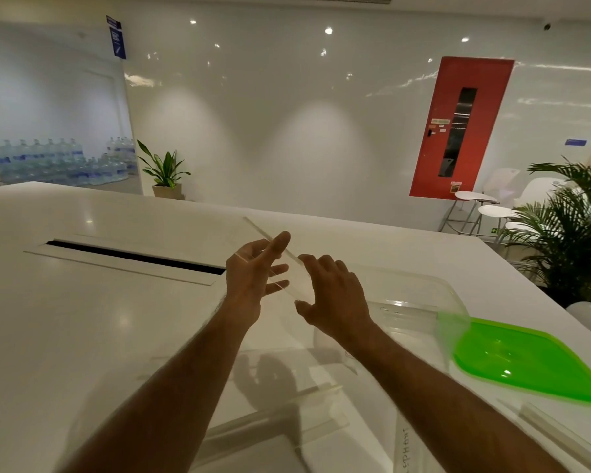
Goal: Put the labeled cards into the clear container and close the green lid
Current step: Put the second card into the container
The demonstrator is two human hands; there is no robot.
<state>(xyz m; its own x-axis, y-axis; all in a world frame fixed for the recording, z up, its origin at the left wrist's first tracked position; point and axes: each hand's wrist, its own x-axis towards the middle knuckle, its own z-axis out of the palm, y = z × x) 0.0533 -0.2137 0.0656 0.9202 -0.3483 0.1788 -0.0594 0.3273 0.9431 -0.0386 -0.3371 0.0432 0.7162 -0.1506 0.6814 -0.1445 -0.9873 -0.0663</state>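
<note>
Far left, background: stacked water bottles [58, 162] behind glass, potted plant [164, 172] by the white wall.

White counter [82, 319] has a long dark cable slot [133, 256] on its left half.

Centre: both hands are raised over the counter with a clear card [280, 264] between them, tilted, its far corner pointing up and away. Left hand [253, 274] is on the card's left side, thumb up along the top edge, fingers [277, 269] spread and lying against the card; seen through the plastic, so how firm the hold is I cannot tell. Right hand [331, 295] is on the card's near-right edge, fingers loosely curled and slightly apart, thumb low; whether they actually pinch the edge I cannot tell.

Near edge, below the forearms: more clear cards [270, 425] lie flat on the counter. One white label strip [405, 448] reads "...EPHANT". Other labels not legible.

Right of the hands: clear container [420, 291] sits open on the counter, just beside the right hand. Contents hard to make out through the plastic.

Green lid [526, 363] lies flat on the counter, touching or overlapping the container's near-right corner, not on it.

Far right: red door [461, 128], white stools [481, 206], palm plant [574, 227].
</note>
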